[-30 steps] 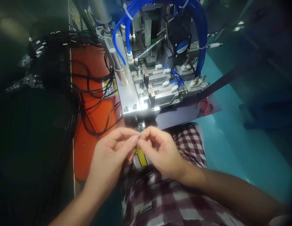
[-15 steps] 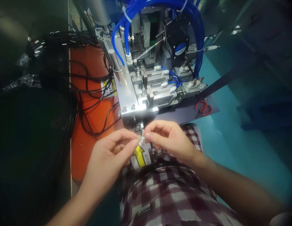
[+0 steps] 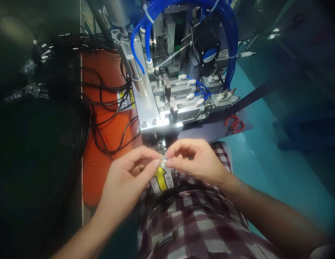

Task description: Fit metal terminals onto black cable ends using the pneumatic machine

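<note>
My left hand is closed in a pinch, thumb against forefinger, on a small shiny metal piece that juts from its fingertips towards the right. Facing it, my right hand has its thumb and forefinger curled close around the far end of that piece. Something small and whitish shows by the right thumb tip, too small to name. Both hands hover over a white label with a yellow arrow, just in front of the machine.
Black cables lie across an orange board on the left. Blue air hoses arch over the metal machine ahead. Red-handled pliers rest on a grey plate at the right. A checkered garment covers my lap.
The right thumb and forefinger have parted slightly, and the metal piece between the fingertips shows at a different angle. The left hand keeps its pinch. The view has shifted a little.
</note>
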`<move>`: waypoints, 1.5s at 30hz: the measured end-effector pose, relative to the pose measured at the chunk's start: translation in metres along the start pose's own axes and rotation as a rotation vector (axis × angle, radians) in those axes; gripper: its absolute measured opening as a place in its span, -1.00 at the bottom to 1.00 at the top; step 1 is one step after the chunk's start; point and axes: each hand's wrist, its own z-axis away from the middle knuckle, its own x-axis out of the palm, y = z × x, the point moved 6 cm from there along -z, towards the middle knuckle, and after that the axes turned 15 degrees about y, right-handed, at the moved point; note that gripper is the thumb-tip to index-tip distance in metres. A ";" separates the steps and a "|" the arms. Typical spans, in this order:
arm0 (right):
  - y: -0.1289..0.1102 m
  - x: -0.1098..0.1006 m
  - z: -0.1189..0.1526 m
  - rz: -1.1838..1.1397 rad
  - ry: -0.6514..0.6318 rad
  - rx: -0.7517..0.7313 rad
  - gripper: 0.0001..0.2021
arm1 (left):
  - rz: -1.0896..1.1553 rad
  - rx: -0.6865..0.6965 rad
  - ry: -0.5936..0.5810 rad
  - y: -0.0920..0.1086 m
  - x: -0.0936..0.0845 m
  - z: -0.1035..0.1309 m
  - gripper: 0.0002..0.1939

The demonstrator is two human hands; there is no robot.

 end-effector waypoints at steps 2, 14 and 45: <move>0.003 0.001 -0.001 -0.044 -0.019 0.045 -0.70 | -0.002 0.012 0.000 0.001 0.000 0.000 -0.79; 0.022 0.006 -0.002 -0.198 -0.218 0.238 -0.76 | -0.028 -0.057 -0.012 -0.002 -0.003 -0.003 -0.68; -0.007 0.009 -0.003 0.295 0.008 -0.347 -0.88 | 0.053 -0.197 0.057 -0.009 -0.001 -0.004 -0.69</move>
